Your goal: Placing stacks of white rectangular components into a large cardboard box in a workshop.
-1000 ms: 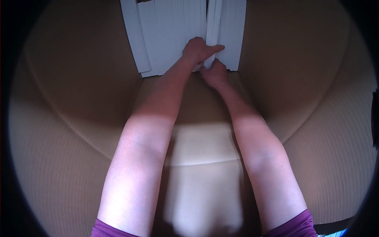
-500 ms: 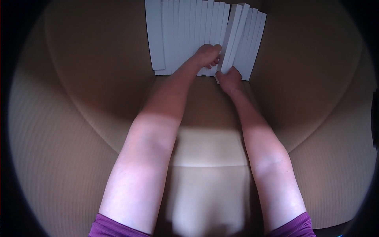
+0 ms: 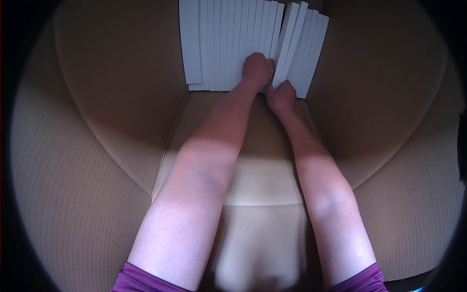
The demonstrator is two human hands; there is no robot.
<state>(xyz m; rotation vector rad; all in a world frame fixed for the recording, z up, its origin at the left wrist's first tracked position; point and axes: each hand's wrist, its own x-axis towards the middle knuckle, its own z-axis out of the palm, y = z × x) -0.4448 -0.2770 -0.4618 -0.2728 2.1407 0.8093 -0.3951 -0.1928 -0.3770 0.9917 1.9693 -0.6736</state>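
Both my arms reach down into a deep brown cardboard box (image 3: 112, 107). At its far end stands a row of several flat white boxes (image 3: 219, 44) on edge, packed side by side. My left hand (image 3: 258, 68) is closed in a fist against the near edges of the middle ones. My right hand (image 3: 281, 93) grips the near lower edge of one tilted white box (image 3: 291, 39), which leans left out of line with the white boxes to its right (image 3: 311, 53). A narrow gap shows between the two groups.
The box's brown walls rise steeply on the left and on the right (image 3: 389, 112). Its bare cardboard floor (image 3: 262, 180) lies under my forearms, partly lit by a bright patch. Purple sleeves (image 3: 146, 280) show at the lower edge.
The view has shifted so the row of white boxes sits more to the right and fuller in frame. My hands stay at the gap, and the tilted box has leaned further left.
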